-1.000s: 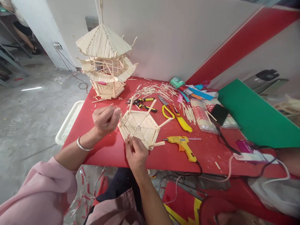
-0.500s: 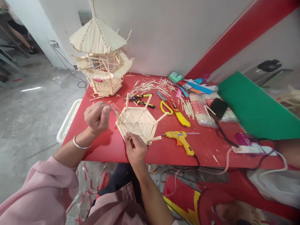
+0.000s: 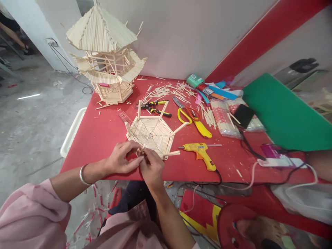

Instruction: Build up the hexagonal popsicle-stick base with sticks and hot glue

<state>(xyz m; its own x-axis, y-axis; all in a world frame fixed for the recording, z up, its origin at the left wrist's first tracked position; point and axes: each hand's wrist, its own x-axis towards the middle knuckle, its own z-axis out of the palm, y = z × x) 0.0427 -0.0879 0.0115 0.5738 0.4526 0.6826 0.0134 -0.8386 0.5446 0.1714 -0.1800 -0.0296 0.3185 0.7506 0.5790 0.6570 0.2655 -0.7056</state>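
Observation:
A hexagonal base of wooden sticks (image 3: 163, 129) lies on the red table, with short stick posts (image 3: 139, 110) rising or leaning out at its corners. At its near left corner both my hands meet. My left hand (image 3: 124, 158) has thumb and fingertips closed around the ends of a small bunch of wooden sticks (image 3: 140, 151). From the other side, my right hand (image 3: 152, 166) pinches the same sticks; the fingers hide most of them. A yellow glue gun (image 3: 199, 152) lies right of the base, its nozzle pointing toward it.
Behind stands a stick pagoda (image 3: 103, 41). Pliers (image 3: 155, 109), yellow-handled scissors (image 3: 185, 112), loose sticks (image 3: 163, 92) and bagged sticks (image 3: 221, 117) lie on the table. A power strip (image 3: 280, 162) with cables is at the right, below a green board (image 3: 285, 114).
My left hand has come down and right from above the base's left corner to meet my right hand at the sticks. My right hand has stayed nearly in place. The view has shifted slightly.

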